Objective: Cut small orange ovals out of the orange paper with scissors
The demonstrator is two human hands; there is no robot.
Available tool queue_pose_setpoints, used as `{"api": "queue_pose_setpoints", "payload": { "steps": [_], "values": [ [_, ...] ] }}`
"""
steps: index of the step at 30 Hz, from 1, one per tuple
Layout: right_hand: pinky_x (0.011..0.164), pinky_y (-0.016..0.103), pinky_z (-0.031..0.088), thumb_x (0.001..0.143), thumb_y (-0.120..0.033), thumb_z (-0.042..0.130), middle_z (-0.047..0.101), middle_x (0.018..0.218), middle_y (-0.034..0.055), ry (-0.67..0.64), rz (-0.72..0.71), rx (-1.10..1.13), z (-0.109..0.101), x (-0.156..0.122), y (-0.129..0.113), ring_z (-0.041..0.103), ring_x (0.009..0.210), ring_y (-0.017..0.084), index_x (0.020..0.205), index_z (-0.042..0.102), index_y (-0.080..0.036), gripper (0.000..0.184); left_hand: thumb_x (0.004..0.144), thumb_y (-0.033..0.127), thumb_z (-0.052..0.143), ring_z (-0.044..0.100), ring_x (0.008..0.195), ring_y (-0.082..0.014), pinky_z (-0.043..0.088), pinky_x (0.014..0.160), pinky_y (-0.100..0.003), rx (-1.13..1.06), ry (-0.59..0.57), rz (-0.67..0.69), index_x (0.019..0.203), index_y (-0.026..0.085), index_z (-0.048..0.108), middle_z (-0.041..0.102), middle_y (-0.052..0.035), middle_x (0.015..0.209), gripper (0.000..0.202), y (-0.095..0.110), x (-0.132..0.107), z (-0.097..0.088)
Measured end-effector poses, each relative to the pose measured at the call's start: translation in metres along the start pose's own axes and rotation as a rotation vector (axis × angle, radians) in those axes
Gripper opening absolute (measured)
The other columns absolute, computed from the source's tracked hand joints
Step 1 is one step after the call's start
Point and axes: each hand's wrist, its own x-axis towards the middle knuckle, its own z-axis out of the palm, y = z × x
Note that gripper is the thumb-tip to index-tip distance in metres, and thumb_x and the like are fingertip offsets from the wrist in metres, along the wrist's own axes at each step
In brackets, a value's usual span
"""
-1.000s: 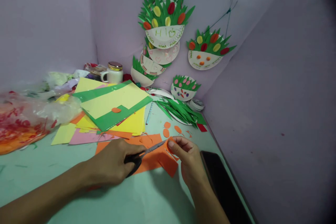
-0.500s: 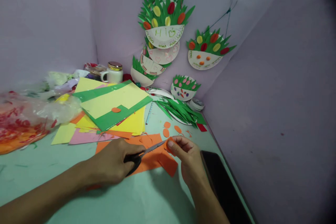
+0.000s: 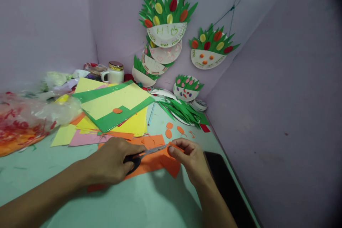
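Note:
Black-handled scissors [image 3: 135, 162] are gripped in my left hand [image 3: 113, 158], thumb and fingers through the loops. Their blades point right and meet the edge of a small orange paper piece [image 3: 173, 148]. My right hand [image 3: 191, 156] pinches that piece between thumb and fingers. Beneath both hands lie larger orange paper sheets [image 3: 153, 160] on the pale green table [image 3: 139, 206]. Just beyond my right hand are several cut orange ovals [image 3: 168, 133] and a thin curled scrap [image 3: 191, 134].
Coloured paper sheets [image 3: 114, 101] are stacked at the back left beside a plastic bag [image 3: 34, 117]. Green paper leaves [image 3: 184, 112] lie on a plate. A white mug [image 3: 115, 74] stands behind. Paper-plate baskets [image 3: 167, 34] hang on the wall. A dark phone-like slab [image 3: 227, 188] lies at right.
The small orange piece has turned in my right fingers. My left hand with the scissors has shifted slightly left, the blades still at the paper's edge.

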Motion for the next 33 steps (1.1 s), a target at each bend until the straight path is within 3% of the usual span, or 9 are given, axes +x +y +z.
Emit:
{"api": "queue_pose_setpoints", "payload": {
  "steps": [7, 19, 33],
  "values": [
    [0.051, 0.02, 0.036, 0.056, -0.026, 0.074, 0.06, 0.054, -0.0026, -0.014, -0.004, 0.038, 0.0001, -0.0006, 0.0011, 0.048, 0.051, 0.008, 0.059, 0.066, -0.016, 0.013, 0.068, 0.01, 0.039, 0.041, 0.054, -0.0093, 0.027, 0.053, -0.02, -0.059, -0.037, 0.013, 0.068, 0.019, 0.046, 0.052, 0.0047, 0.06, 0.011, 0.002, -0.0008, 0.0],
    [0.056, 0.022, 0.044, 0.054, -0.027, 0.078, 0.065, 0.058, -0.0014, 0.087, -0.029, 0.195, 0.0041, 0.0009, 0.0048, 0.055, 0.056, 0.011, 0.062, 0.067, -0.018, 0.015, 0.069, 0.008, 0.038, 0.039, 0.054, -0.0088, 0.028, 0.051, -0.019, -0.248, -0.029, -0.034, 0.075, 0.018, 0.055, 0.046, 0.0058, 0.058, 0.021, 0.0048, 0.0003, 0.0034],
    [0.056, 0.024, 0.046, 0.051, -0.026, 0.079, 0.066, 0.058, -0.0002, 0.114, -0.008, 0.176, 0.0043, 0.0005, 0.0049, 0.055, 0.055, 0.012, 0.063, 0.069, -0.018, 0.018, 0.068, 0.008, 0.038, 0.041, 0.055, -0.0096, 0.028, 0.052, -0.02, -0.209, -0.02, -0.027, 0.074, 0.018, 0.054, 0.048, 0.0051, 0.059, 0.019, 0.008, 0.0, 0.0006]
  ]
}}
